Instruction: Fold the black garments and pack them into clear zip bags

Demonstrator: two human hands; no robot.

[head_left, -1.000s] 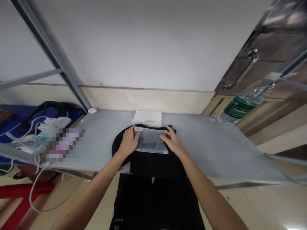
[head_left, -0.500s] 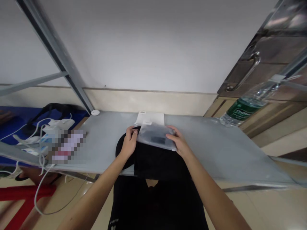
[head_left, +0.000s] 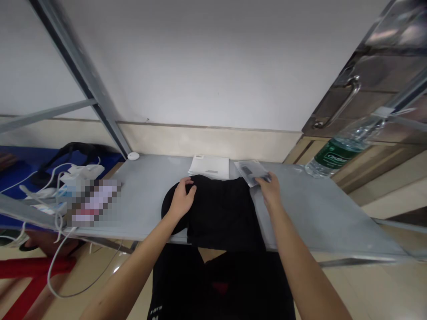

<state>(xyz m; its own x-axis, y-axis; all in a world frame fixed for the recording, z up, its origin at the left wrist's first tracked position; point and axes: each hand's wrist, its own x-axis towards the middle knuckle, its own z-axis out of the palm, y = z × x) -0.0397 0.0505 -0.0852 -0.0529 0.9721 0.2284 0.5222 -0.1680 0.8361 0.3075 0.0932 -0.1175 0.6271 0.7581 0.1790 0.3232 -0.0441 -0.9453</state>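
Observation:
A folded black garment (head_left: 222,211) lies on the grey table (head_left: 310,209), its front part hanging over the near edge. My left hand (head_left: 182,198) rests on the garment's left top corner, fingers curled over the cloth. My right hand (head_left: 271,191) is closed on a clear plastic bag (head_left: 252,171) with a dark label, held low over the table just right of the garment. A white flat packet (head_left: 209,166) lies behind the garment near the wall.
A plastic water bottle (head_left: 340,151) with a green label is at the table's right back. A small white round object (head_left: 133,156) sits at the left back corner. White chargers and cables (head_left: 71,178) lie to the left, a metal frame post (head_left: 85,84) rises there.
My right hand lifted the clear bag off the garment and carried it right and back onto the table side. My left hand stayed on the garment's corner.

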